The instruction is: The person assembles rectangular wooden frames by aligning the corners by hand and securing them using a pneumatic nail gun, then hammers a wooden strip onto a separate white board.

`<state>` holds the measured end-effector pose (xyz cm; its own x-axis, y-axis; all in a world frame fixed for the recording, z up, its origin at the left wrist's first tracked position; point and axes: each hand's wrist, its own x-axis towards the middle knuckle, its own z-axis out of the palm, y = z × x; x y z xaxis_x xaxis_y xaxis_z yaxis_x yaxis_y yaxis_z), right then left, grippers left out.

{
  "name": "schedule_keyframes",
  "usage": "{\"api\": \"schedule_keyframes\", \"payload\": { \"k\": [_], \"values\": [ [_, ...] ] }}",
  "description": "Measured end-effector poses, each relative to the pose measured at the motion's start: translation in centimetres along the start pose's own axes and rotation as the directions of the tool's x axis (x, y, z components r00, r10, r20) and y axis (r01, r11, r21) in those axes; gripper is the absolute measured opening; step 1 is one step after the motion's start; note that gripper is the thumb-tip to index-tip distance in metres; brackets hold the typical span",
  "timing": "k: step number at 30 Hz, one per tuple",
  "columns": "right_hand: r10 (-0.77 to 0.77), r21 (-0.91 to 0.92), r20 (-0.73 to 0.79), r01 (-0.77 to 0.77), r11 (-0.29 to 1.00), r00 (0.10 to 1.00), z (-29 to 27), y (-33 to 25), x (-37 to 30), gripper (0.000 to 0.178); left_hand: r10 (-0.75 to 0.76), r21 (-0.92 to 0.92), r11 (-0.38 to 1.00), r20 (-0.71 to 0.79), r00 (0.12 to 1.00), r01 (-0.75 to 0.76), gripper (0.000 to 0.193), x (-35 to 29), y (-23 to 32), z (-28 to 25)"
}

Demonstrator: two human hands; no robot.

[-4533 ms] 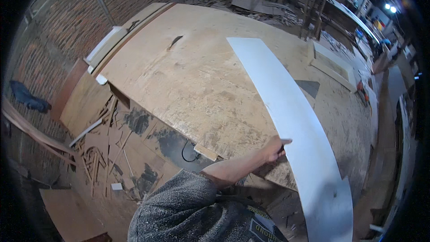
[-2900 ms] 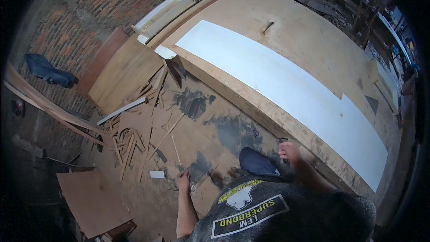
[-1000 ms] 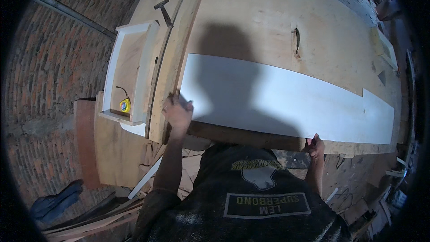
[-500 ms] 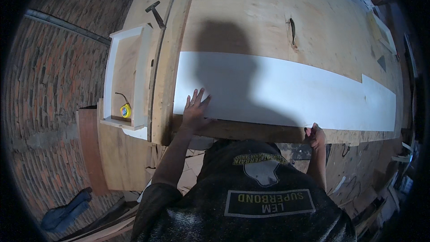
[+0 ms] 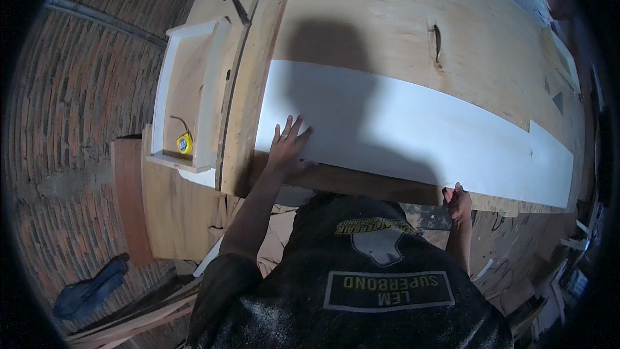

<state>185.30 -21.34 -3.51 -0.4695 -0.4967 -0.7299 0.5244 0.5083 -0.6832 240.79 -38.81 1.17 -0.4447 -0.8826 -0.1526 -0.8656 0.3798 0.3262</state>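
A long white sheet (image 5: 491, 145) lies across the wooden workbench, its near edge close to my body and a step cut into its far edge toward the right. My left hand (image 5: 289, 148) rests on the sheet's near left part, fingers spread and holding nothing. At the near edge, right of centre, my right hand (image 5: 459, 204) is closed with its fingers curled. A small dark bit shows by those fingertips, too little to tell what it is. My shadow falls over the middle of the sheet.
A raised wooden strip (image 5: 248, 94) borders the sheet's left end. Beyond it are a hammer (image 5: 237, 5) and a shallow white-sided drawer (image 5: 205, 100) with a yellow tape measure (image 5: 185, 143) inside. A brick wall (image 5: 71, 110) stands at the left; wood scraps lie below the bench.
The whole view has tilted slightly, the bench's right side appearing lower. Both hands keep about the same places on the white sheet.
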Motion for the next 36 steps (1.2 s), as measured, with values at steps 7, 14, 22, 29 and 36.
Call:
{"api": "schedule_keyframes", "payload": {
  "k": [7, 14, 22, 29, 36],
  "values": [
    [0.070, 0.066, 0.005, -0.070, 0.995, 0.998, 0.7, -0.8, -0.6, 0.026, -0.009, 0.044, 0.999, 0.045, 0.999, 0.007, 0.097, 0.1, 0.0, -0.2],
    [0.045, 0.023, -0.130, -0.043, 0.999, 0.990, 1.4, -1.1, 2.5, 0.026, -0.082, 0.173, 0.983, 0.156, 0.984, 0.054, 0.099, 1.7, -0.7, -0.7],
    [-0.021, -0.103, 0.003, 0.021, 0.994, 1.000, -0.2, -1.5, 3.6, 0.029, 0.012, 0.107, 0.994, 0.070, 0.997, -0.020, 0.097, 4.2, -1.0, -0.1],
    [0.016, 0.083, -0.076, -0.010, 0.997, 0.997, 3.7, -4.2, 2.8, 0.017, -0.035, 0.082, 0.996, 0.024, 0.999, 0.033, 0.101, 5.2, -0.1, 0.5],
    [0.028, 0.066, 0.143, -0.037, 0.997, 0.989, 1.4, -2.6, 3.0, 0.018, -0.183, -0.029, 0.983, -0.157, 0.970, 0.181, 0.085, 2.3, 0.7, 0.8]
  ]
}}
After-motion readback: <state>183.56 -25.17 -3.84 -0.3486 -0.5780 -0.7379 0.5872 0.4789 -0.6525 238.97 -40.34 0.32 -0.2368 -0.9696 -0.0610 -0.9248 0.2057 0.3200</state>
